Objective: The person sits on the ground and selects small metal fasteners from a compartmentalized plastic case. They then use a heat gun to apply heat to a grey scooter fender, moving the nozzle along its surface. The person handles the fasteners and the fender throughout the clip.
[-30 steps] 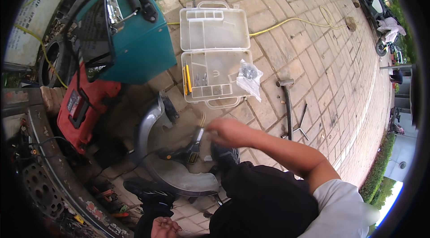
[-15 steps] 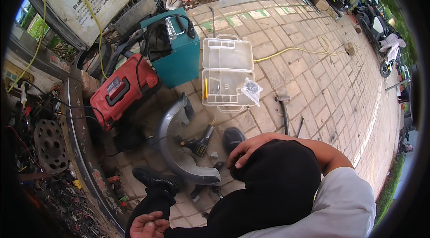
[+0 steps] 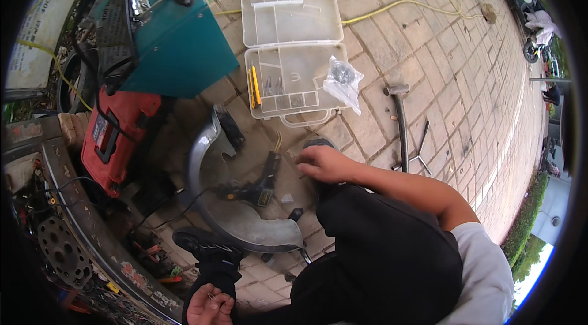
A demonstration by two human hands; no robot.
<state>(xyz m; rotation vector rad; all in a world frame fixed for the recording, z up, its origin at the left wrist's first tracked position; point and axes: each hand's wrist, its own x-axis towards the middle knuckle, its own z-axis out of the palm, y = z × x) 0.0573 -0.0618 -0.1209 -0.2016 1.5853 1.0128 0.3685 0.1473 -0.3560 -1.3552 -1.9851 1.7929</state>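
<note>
My left hand (image 3: 210,305) is low in the view, closed in a pinch on a small thin bent wire (image 3: 212,295). My right hand (image 3: 323,164) is just beyond my knee, above my dark shoe (image 3: 320,141); its back faces up and its fingers are mostly hidden. Between my feet lies a curved grey plastic fender (image 3: 199,187). Inside its curve rests a black pistol-shaped tool (image 3: 264,189) with a cord and two thin prongs. Farther off, a clear compartment case (image 3: 293,22) lies open, holding yellow sticks (image 3: 255,86), small metal bits and a plastic bag (image 3: 343,82).
A hammer (image 3: 400,123) and a T-shaped wrench (image 3: 421,152) lie right of my knee. At the left stand a teal metal box (image 3: 177,49) and a red toolbox (image 3: 113,135), beside a metal doorsill (image 3: 86,202). A yellow hose (image 3: 404,4) crosses the paving.
My right hand has moved off my knee, forward and up in the view. The view has shifted closer over the case and boxes. My left hand stays low, with the wire now visible.
</note>
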